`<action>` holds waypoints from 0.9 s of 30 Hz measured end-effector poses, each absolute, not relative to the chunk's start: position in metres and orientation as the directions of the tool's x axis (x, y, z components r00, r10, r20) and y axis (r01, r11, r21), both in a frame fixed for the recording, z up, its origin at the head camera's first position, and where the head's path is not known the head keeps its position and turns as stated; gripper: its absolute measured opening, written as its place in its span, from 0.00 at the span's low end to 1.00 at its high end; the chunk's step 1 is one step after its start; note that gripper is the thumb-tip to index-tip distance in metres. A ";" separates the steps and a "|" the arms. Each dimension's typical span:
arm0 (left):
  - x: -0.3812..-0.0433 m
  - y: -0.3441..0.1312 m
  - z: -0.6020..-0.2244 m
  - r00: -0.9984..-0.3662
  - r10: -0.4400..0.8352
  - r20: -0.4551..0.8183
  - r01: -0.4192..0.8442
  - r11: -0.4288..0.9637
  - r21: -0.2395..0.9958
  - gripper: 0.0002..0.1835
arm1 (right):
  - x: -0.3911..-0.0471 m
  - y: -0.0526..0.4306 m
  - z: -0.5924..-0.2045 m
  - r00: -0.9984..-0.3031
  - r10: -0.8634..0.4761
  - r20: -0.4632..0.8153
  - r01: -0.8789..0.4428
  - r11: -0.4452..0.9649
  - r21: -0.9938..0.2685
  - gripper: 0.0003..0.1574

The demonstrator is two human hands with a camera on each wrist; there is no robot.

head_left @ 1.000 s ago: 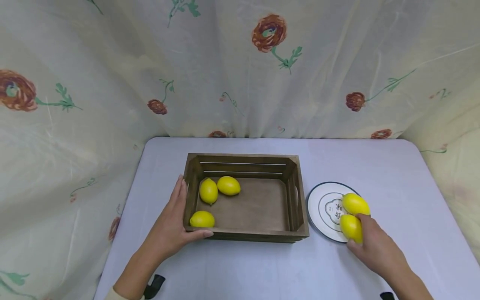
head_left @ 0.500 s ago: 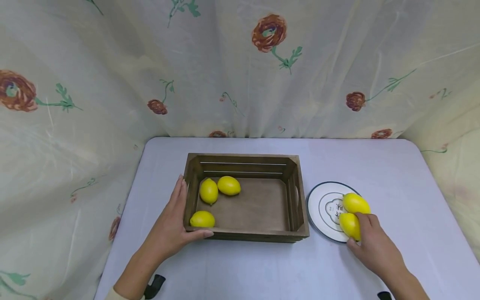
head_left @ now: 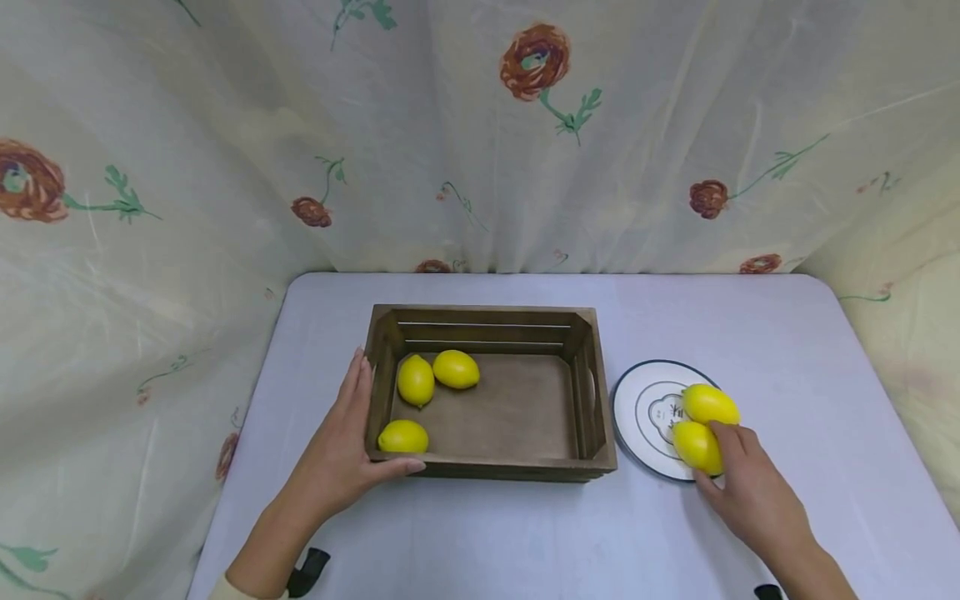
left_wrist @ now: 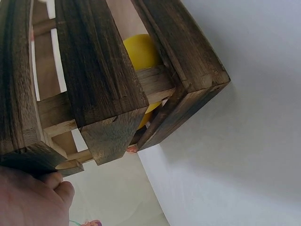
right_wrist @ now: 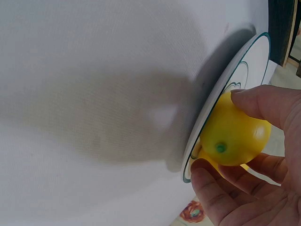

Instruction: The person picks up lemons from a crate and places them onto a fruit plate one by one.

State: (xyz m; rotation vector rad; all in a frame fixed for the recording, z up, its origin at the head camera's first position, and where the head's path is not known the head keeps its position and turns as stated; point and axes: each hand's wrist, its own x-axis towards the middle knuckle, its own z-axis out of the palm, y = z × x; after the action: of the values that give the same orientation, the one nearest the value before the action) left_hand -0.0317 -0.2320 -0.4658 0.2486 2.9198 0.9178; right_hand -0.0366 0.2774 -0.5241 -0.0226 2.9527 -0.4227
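A brown slatted wooden crate (head_left: 517, 408) holds three lemons: one upright (head_left: 416, 381), a second lemon (head_left: 456, 369) beside it, and a third lemon (head_left: 403, 436) in the near left corner. My left hand (head_left: 333, 458) rests against that corner, fingers straight along the left wall and thumb along the front edge. On the right, my right hand (head_left: 757, 492) pinches a lemon (right_wrist: 235, 132) between thumb and fingers, over the near right part of a white plate (head_left: 637, 421) with a dark rim. Another lemon (head_left: 710, 404) lies just beyond it on the plate.
The table (head_left: 495, 542) has a pale cloth surface. A floral curtain (head_left: 480, 125) hangs behind and along the sides. The plate stands close to the crate's right end. Dark straps (head_left: 309, 572) show near the wrists.
My right hand and its lemon have shifted slightly left and away from me over the plate. The printed centre of the plate appears turned. The left hand and crate stay put.
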 end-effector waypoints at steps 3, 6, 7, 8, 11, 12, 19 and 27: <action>-0.032 -0.232 -0.466 -0.984 0.180 -0.012 0.142 0.812 0.567 0.78 | -0.034 0.276 -0.524 -0.988 -0.040 -0.149 0.005 0.957 -0.289 0.52; -0.033 -0.232 -0.466 -0.984 0.180 -0.009 0.144 0.814 0.562 0.78 | -0.032 0.275 -0.523 -0.989 -0.040 -0.140 0.003 0.957 -0.291 0.51; -0.033 -0.232 -0.465 -0.984 0.180 -0.010 0.143 0.815 0.562 0.78 | -0.032 0.275 -0.523 -0.990 -0.039 -0.136 0.002 0.957 -0.290 0.50; -0.033 -0.232 -0.465 -0.984 0.180 -0.012 0.142 0.814 0.563 0.78 | -0.032 0.274 -0.522 -0.990 -0.039 -0.132 0.001 0.958 -0.287 0.50; -0.033 -0.232 -0.465 -0.984 0.175 -0.021 0.132 0.813 0.567 0.78 | -0.031 0.274 -0.522 -0.993 -0.039 -0.115 -0.005 0.960 -0.281 0.49; -0.033 -0.232 -0.465 -0.984 0.175 -0.024 0.130 0.812 0.569 0.78 | -0.031 0.274 -0.522 -0.993 -0.038 -0.112 -0.005 0.960 -0.280 0.49; -0.032 -0.232 -0.465 -0.984 0.180 -0.016 0.139 0.812 0.567 0.78 | -0.027 0.276 -0.520 -0.996 -0.053 -0.077 -0.028 0.955 -0.295 0.47; -0.032 -0.232 -0.465 -0.984 0.174 -0.025 0.128 0.808 0.576 0.78 | -0.038 0.275 -0.490 -0.998 -0.055 -0.019 -0.045 0.936 -0.349 0.40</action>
State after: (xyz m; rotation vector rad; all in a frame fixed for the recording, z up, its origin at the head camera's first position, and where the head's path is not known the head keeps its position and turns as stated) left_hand -0.0320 -0.2318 -0.4654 0.2432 2.9135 0.9196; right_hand -0.0380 0.2750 -0.4900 -0.0796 3.0634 -0.5509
